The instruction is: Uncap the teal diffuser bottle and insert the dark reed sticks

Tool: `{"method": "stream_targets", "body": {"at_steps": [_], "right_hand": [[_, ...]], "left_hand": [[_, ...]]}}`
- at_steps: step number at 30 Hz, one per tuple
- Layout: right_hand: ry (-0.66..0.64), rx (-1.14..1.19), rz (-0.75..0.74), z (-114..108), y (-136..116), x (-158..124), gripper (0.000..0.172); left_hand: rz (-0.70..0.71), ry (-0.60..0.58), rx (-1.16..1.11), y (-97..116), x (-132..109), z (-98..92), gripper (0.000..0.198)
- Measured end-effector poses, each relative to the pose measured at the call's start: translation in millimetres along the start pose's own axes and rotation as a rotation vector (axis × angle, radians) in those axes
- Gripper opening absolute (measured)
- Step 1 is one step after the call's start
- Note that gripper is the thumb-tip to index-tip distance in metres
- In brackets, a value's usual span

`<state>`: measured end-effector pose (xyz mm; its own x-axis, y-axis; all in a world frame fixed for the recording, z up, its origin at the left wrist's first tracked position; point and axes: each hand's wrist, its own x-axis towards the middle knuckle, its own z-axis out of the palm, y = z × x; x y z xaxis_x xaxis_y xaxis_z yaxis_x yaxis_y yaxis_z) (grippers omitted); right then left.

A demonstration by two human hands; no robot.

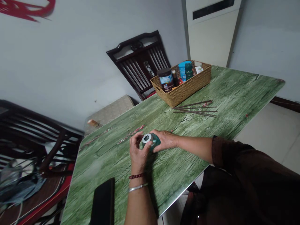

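Note:
Both hands are around a small teal glass bottle (153, 142) near the middle of the table. It has a silver ring-shaped top (147, 138) with a dark round centre, tilted toward me. My left hand (138, 148), with a red bead bracelet and a silver bangle at the wrist, has its thumb and fingers closed about the silver top. From the right, my right hand (165, 139) is wrapped around the bottle's body, which it partly hides. Several thin dark sticks (195, 110) lie loosely fanned on the table beyond my right hand.
On the green wood-patterned table (117, 162) stands a woven basket (187, 92) holding a dark-lidded canister (165, 80), a blue package (184, 69) and a dark green bottle (188, 70). A black phone-like slab (102, 201) lies front left. Dark wooden chairs (142, 59) stand around.

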<state>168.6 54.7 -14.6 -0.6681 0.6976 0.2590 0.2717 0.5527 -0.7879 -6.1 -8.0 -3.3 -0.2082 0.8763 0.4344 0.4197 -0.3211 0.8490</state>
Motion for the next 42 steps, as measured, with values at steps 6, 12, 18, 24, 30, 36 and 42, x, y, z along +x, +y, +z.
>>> {"method": "stream_targets", "body": {"at_steps": [6,12,18,24,30,36,42], "right_hand": [[-0.009,0.003,0.015,-1.0,-0.7,-0.4,0.077],[0.012,-0.023,0.004,2.3,-0.1,0.2,0.072],[0.036,-0.071,0.003,4.1,-3.2,-1.0,0.071],[0.026,-0.07,-0.006,4.1,-1.1,-0.9,0.072],[0.02,-0.07,0.002,2.1,-3.7,-1.5,0.075],[0.023,-0.043,-0.005,4.9,2.5,-0.1,0.079],[0.021,-0.017,-0.015,4.5,2.5,-0.5,0.081]], "left_hand": [[-0.047,-0.159,-0.22,6.6,-3.1,-8.4,0.045],[-0.005,-0.137,-0.004,12.2,-0.4,-4.0,0.061],[-0.091,0.0,0.025,12.6,0.4,12.0,0.047],[-0.098,-0.153,-0.207,15.2,-1.2,3.8,0.056],[-0.161,-0.146,-0.273,14.8,-1.1,-1.4,0.053],[-0.138,-0.006,-0.309,11.2,3.1,4.8,0.054],[-0.196,-0.115,-0.276,14.5,-1.1,-1.7,0.05]]}}
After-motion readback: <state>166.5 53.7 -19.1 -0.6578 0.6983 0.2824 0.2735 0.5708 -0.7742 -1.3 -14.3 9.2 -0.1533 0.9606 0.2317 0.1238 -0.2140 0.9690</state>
